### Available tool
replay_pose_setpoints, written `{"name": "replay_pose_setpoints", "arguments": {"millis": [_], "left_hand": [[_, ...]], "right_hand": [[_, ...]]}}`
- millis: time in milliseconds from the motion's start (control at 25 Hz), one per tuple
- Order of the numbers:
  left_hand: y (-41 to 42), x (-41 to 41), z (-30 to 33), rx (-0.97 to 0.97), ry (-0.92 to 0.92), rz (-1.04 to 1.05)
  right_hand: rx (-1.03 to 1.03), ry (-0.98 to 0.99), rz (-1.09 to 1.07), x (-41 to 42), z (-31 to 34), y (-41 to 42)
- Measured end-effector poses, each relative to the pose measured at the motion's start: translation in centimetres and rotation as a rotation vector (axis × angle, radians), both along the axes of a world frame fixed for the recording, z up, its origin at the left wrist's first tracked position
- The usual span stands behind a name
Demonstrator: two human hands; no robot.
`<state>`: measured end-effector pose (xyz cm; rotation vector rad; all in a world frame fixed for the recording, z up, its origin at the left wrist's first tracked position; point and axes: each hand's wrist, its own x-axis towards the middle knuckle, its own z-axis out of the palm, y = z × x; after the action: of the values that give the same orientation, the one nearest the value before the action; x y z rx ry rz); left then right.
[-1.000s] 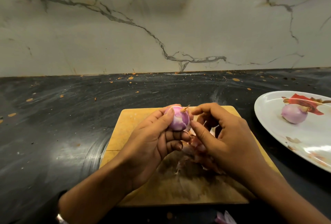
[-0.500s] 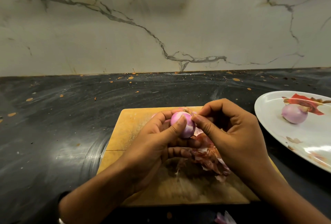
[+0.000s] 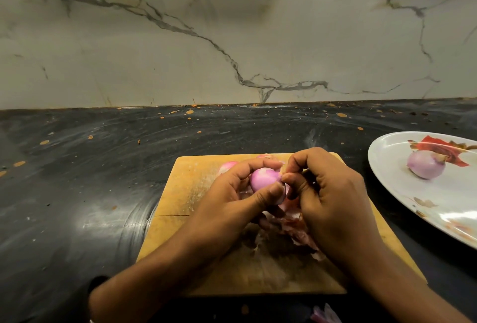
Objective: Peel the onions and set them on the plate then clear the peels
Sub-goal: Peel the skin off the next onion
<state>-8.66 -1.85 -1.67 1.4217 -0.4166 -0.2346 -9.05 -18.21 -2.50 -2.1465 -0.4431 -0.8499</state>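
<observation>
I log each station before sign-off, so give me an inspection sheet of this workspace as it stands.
Surface: dark countertop with orange specks; wooden cutting board on it.
Job's things: onion held above the board, mostly peeled; peeled onion on the white plate at right; peels heaped on the board.
Clutter: another onion partly hidden behind the hands; a peel scrap at the bottom edge.
Grippers: left hand grips the onion; right hand pinches at its tip.
Cables: nothing seen.
Surroundings: veined marble backsplash.
</observation>
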Motion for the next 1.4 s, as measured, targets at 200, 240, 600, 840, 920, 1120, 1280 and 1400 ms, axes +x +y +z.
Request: {"name": "replay_pose_setpoints", "arguments": {"millis": [200,240,600,840,920,1120,1280,1400], "left_hand": [[-0.1,0.1,-0.6,-0.045,0.077,-0.009],[-0.1,0.1,-0.7,-0.081,0.116,-0.033],[-0.2,-0.4,-0.4,-0.319,0.356,-0.231],[-0.1,-0.6,-0.1,-0.388,0.413,-0.326],[-0.1,-0.5,-0.1,-0.38,0.401,-0.32],[-0.1,0.2,-0.3,-0.277,0.258,-0.129],[0.3,0.2,-0.1,-0.186,0.104,-0.055],[0.3,0.1,0.2,-0.041,-0.086,0.006]], "right_hand": [[0.041,0.118,0.076,0.1,-0.1,0.4],[0.033,0.105,0.082,0.0,0.0,0.4],[-0.019,-0.14,0.051,-0.1,0.3,0.6],[0.121,-0.171,0.123,-0.4,0.5,0.7],[0.205,-0.095,0.162,-0.4,0.5,0.7],[0.257,0.048,0.141,-0.2,0.6,0.1],[0.175,0.039,0.102,-0.3,0.7,0.0],[0.259,0.116,0.11,-0.5,0.9,-0.1]]}}
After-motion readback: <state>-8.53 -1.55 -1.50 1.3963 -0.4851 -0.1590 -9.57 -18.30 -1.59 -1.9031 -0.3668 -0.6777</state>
